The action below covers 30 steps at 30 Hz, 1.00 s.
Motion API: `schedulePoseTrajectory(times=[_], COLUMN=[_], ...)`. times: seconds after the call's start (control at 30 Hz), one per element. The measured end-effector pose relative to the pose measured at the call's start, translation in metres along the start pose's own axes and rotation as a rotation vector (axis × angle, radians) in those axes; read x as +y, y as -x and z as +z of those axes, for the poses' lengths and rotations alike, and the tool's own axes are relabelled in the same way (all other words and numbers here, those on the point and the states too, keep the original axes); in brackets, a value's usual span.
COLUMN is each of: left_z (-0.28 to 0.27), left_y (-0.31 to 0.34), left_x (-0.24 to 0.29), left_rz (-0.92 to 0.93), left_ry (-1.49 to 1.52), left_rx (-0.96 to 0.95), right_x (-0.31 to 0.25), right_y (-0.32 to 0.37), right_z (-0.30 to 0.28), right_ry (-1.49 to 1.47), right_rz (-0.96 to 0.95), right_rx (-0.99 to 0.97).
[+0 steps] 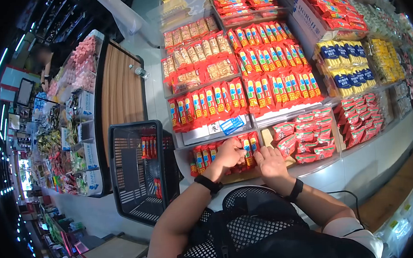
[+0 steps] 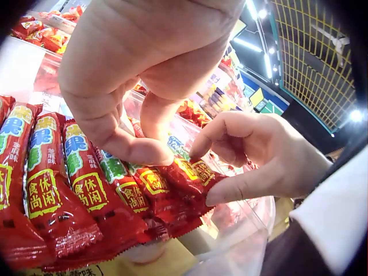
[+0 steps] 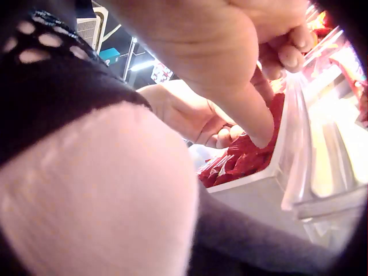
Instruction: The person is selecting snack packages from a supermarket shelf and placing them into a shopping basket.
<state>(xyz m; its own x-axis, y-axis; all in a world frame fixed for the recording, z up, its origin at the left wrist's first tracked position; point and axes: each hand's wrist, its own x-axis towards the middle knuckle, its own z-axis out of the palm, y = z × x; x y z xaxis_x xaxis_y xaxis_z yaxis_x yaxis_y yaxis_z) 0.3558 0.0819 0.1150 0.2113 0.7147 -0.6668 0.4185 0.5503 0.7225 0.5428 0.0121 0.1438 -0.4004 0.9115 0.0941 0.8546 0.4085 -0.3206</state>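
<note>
Just below centre, the left hand (image 1: 226, 155) bends its fingers over red packets (image 1: 247, 146), the right hand (image 1: 271, 163) touches the row's end; whether either grips, I can't tell. They look light, slick, probably crushable: best pinched mid-length. Beyond, above centre, similar stock (image 1: 281, 86)

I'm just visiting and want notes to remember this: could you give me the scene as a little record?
Setting: looks like a shop
Left hand: curled fingers touching red packets
Right hand: touching the row's right end
Grip: firmness unclear
Front bin: holds that row
Basket: dark, left of the bin, red packets inside
Wrists: black band on each
</note>
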Motion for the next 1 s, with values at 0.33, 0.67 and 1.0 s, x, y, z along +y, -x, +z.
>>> schedulePoseTrajectory(times=[0.33, 0.67, 1.0], left_z=[0.003, -0.002, 0.004], left_y=[0.000, 0.000, 0.007], left_x=[-0.001, -0.006, -0.009], left_rz=[0.040, 0.043, 0.187], left_ry=[-0.049, 0.007, -0.037], left_rx=[-0.002, -0.013, 0.062], right_x=[-0.001, 0.000, 0.000], right_y=[0.006, 0.009, 0.013], right_z=[-0.004, -0.006, 0.001], right_ry=[0.037, -0.069, -0.039], right_rz=[-0.056, -0.080, -0.068], right_rx=[0.072, 0.135, 0.191])
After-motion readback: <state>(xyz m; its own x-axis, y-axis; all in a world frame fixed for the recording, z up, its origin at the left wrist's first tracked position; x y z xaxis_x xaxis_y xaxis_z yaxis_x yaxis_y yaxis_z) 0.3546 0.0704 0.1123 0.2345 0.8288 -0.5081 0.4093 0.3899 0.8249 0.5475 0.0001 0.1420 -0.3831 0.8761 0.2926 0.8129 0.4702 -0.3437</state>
